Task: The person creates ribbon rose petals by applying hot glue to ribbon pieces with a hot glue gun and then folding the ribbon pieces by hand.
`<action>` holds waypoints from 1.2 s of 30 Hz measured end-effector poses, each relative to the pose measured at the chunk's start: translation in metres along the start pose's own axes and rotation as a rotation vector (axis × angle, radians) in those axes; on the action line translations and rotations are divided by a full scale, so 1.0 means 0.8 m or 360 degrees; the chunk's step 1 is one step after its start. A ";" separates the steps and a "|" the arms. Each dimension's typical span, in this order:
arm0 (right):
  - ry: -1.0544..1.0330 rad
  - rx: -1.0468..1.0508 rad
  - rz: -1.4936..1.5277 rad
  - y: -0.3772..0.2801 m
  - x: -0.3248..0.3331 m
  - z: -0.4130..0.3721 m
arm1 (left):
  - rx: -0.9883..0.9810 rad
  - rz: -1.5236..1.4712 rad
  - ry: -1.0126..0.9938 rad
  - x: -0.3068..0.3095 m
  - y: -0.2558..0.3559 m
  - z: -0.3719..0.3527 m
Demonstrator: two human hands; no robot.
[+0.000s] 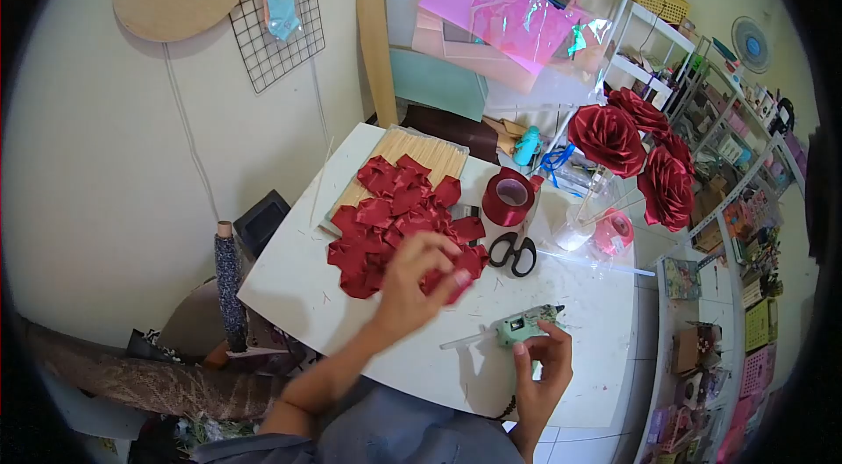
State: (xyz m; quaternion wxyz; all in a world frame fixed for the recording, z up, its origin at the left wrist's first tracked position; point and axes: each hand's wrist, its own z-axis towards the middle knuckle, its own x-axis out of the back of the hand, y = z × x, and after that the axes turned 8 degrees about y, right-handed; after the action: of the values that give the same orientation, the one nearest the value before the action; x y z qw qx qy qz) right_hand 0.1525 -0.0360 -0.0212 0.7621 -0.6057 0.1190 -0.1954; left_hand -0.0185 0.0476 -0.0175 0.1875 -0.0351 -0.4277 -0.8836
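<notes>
Dark red satin petals [360, 236] lie in a heap on the white table [403, 350], partly over a mat of thin wooden sticks [421, 151]. Above the heap's near right side is my left hand [414, 284], its fingers curled and somewhat blurred; red fabric shows by the fingertips, but whether they grip it is unclear. My right hand [544, 367] is at the near right, fingers bent beside a mint green glue gun [526, 324] with a clear glue stick out of its back. The thumb and index finger are near each other around the gun's lower part.
Black scissors [513, 255] and a red ribbon roll [509, 197] lie beyond the glue gun. Red fabric roses [607, 139] stand on sticks in a white cup [572, 227] at the right. A pink tape roll [613, 232] is beside it. Shelves [684, 315] line the right side.
</notes>
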 end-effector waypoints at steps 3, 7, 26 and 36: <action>0.0036 -0.0133 -0.0430 0.004 0.023 0.004 | -0.0030 0.0238 -0.0187 0.016 -0.026 0.032; -0.0077 -0.0018 -0.0910 0.027 0.051 0.007 | -0.0085 0.0653 -0.0279 0.019 -0.049 0.056; 0.0012 -0.0130 -0.0009 0.047 0.057 -0.011 | 0.0486 0.1030 -0.0233 0.015 0.001 -0.057; -0.0055 -0.0751 0.0882 0.020 0.044 -0.017 | 0.0613 0.0156 -0.0521 0.038 0.005 -0.052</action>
State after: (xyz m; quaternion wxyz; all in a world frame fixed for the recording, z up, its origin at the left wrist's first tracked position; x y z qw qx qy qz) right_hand 0.1805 -0.0605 -0.0381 0.6272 -0.7129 0.3076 0.0618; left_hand -0.0410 0.0042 -0.0343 0.1615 -0.1621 -0.6104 -0.7583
